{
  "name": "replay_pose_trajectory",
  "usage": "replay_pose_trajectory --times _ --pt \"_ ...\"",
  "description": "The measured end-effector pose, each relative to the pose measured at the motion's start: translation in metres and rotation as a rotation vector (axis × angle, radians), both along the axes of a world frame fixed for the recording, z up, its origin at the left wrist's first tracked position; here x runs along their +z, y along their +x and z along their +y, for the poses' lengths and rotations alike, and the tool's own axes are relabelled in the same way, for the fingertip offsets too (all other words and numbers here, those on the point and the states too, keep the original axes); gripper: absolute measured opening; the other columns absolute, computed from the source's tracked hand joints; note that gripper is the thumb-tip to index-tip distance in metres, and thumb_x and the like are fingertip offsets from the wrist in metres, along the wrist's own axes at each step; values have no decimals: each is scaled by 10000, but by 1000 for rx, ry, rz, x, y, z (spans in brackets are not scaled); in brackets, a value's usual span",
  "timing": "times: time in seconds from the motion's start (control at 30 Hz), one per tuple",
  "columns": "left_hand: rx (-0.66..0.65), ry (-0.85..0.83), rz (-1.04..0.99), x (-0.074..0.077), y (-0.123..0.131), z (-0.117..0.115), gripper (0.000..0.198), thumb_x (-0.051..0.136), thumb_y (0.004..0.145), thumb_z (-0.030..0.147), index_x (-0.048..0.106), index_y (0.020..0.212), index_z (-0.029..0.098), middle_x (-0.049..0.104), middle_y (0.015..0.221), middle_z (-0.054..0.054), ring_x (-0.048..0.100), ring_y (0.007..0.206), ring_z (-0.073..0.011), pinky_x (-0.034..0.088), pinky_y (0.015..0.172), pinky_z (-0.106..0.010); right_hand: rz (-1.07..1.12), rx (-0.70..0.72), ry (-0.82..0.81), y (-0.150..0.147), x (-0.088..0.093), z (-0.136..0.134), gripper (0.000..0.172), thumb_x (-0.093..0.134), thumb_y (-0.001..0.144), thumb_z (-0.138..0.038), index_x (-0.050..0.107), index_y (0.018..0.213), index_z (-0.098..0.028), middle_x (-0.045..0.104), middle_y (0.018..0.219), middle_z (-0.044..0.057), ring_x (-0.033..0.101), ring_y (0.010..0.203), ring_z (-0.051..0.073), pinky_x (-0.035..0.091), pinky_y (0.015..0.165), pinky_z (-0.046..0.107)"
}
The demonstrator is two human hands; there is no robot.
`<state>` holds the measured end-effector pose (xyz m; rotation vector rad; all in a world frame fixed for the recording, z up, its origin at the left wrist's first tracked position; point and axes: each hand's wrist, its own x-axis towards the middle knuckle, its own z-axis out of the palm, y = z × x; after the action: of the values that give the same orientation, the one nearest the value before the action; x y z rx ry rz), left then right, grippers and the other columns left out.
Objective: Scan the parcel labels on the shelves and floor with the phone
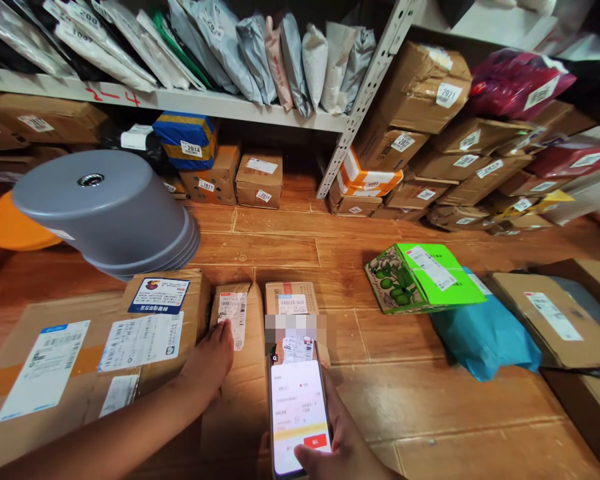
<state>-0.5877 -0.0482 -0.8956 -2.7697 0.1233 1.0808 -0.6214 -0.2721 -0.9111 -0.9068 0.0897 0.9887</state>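
Observation:
In my right hand (330, 433) is a phone (297, 407) with its lit screen facing up and my thumb over the lower part. The phone is above a narrow carton (290, 290) with a white label, and its screen shows a label picture at the top. My left hand (219, 357) rests on a brown parcel (250, 373), its fingertips at the edge of a white label (236, 313). Whether those fingers grip anything is hard to tell. Left of that hand, a labelled box (170, 347) sits beside a large carton (30, 320).
Behind on the left stands a grey tub (130, 200). On the wooden floor at right lie a green box (420, 277), a blue bag (485, 337) and brown cartons (545, 320). A metal shelf (280, 113) with parcels runs across the back, its post (357, 107) reaching the floor.

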Motion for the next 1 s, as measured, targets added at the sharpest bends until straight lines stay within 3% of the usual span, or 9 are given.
replay_pose_trajectory --times 0.1,0.27,0.43,0.6,0.7,0.83,0.93,1.0 --pt "-31 18 8 -3 -4 2 672 573 689 -9 451 1350 -21 379 1461 -257 410 1355 -305 360 1130 -407 -17 13 -4 0 1 0 956 840 658 -307 149 1319 -299 743 1015 97 750 814 253 577 680 382" --pt "-15 17 4 -9 -8 4 724 585 677 -14 407 1378 -26 336 1492 -242 376 1378 -303 332 1153 -396 -37 -2 -31 4 18 4 881 826 644 -259 226 1289 -275 753 1008 81 748 850 231 559 737 354" --pt "-2 18 -7 -9 -9 4 731 623 662 2 427 1367 -21 350 1482 -246 388 1369 -311 341 1148 -406 -38 -31 16 0 15 5 896 831 637 -242 223 1292 -303 746 1006 62 741 816 220 549 663 322" --pt "-14 22 37 -11 -9 5 984 822 530 78 372 1399 -20 276 1514 -262 339 1398 -330 299 1170 -382 95 -44 88 1 18 5 951 866 606 -407 232 1309 -316 709 1025 36 698 723 177 481 679 312" --pt "22 12 67 -10 -8 5 1079 870 488 135 330 1404 -52 263 1522 -266 333 1406 -312 293 1173 -344 106 -6 131 2 21 5 917 832 650 -428 237 1340 -319 719 989 23 690 774 195 435 677 307" --pt "-3 9 45 -13 -10 6 1056 847 506 106 317 1402 -67 273 1516 -276 321 1412 -311 286 1176 -348 180 -38 144 1 23 6 892 860 601 -387 300 1291 -311 710 1086 43 696 831 184 434 710 298" --pt "-45 36 35 -16 -13 8 995 818 540 102 347 1408 -27 264 1522 -262 326 1408 -320 309 1164 -368 222 -84 71 2 25 7 796 870 580 -376 389 1210 -298 720 993 20 684 878 193 443 758 313" --pt "-68 51 34 -17 -14 8 944 793 564 97 377 1406 7 269 1525 -247 336 1404 -317 316 1161 -380 226 -102 37 3 26 8 834 860 592 -367 363 1259 -294 726 999 31 683 926 229 461 808 358"
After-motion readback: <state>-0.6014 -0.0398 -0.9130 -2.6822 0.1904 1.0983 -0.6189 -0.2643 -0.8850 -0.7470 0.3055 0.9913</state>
